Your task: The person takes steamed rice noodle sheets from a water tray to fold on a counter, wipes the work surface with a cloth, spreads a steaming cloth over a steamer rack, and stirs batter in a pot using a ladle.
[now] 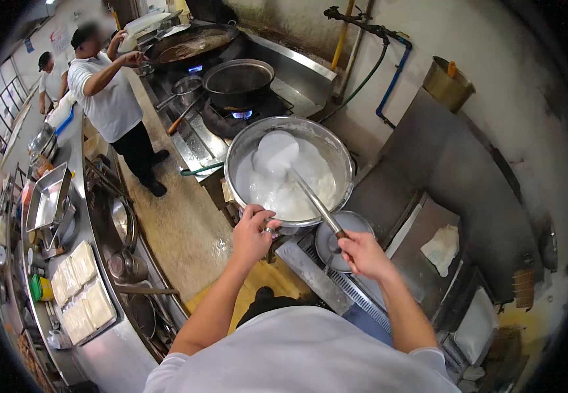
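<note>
A wide metal pot (233, 171) holds a white liquid (310, 154) with foam and bubbles on it. My right hand (364, 254) is closed round the dark end of a long-handled ladle (314, 198), whose handle slants up and left into the liquid. White liquid hides the ladle's bowl. At the pot's near left rim is my left hand (253, 230), fingers bent against the edge, a ring on one of them. Below the pot's right side, close to my right hand, sits a round grey bowl (346, 226).
A dark pan (239, 77) stands over a lit burner behind the pot. Further left, a person (110, 92) works at a large wok (192, 46); another person (53, 80) stands beyond. On the left counter lie metal trays (48, 196) and white slabs (77, 281).
</note>
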{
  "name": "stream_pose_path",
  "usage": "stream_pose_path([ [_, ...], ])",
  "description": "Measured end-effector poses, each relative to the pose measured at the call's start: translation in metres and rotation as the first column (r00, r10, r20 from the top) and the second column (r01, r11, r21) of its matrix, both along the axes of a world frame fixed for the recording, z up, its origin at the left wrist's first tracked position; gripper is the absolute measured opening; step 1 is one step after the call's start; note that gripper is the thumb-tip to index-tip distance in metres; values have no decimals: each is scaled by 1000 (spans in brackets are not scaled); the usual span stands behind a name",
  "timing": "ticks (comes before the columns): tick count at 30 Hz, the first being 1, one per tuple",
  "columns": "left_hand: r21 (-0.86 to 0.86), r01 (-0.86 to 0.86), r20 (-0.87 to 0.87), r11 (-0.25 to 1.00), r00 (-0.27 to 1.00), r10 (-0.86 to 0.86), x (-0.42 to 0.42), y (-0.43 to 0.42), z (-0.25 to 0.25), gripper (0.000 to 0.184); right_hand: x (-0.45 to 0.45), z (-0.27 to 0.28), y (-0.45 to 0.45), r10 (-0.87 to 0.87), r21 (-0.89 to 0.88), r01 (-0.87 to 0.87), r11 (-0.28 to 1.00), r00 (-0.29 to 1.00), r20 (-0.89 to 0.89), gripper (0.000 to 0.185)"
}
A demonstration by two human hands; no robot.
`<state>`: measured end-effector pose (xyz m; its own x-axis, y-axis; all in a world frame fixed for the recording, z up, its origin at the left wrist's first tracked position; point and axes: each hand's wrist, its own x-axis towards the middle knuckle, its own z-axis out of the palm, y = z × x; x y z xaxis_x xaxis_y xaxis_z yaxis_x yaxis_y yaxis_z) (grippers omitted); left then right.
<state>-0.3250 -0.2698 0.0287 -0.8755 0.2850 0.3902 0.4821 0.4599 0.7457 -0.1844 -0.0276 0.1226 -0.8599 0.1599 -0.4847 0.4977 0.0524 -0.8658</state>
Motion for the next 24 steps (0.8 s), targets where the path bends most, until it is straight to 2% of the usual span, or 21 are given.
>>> stream_pose_path([
  [2,12,13,-36,1000,999,-12,-3,0,-3,20,14,-6,-3,-31,5,31,1000,999,-40,14],
  [6,40,28,-8,999,1000,-28,-2,0,-2,20,37,-28,-3,54,307,25,951,968,-245,30],
  [7,45,30,3,999,1000,-31,-2,0,-1,19,43,-34,-5,11,328,65,942,975,-224,34],
  [10,27,27,23,999,999,-28,-1,-1,3,19,53,-33,-15,31,541,120,832,965,-260,39],
  [13,50,28,34,998,999,-30,-1,-1,4,20,54,-55,-12,123,705,223,674,906,-405,45],
  [16,41,27,45,999,999,-29,0,-2,6,21,45,-50,-10,168,834,249,493,913,-372,49],
  [19,10,15,53,1000,998,-16,2,-3,8,21,27,-28,-14,185,911,199,361,942,-280,46],
  [24,15,17,25,1000,1000,-17,2,-3,6,21,-8,-14,-15,269,962,94,256,949,-164,35],
])
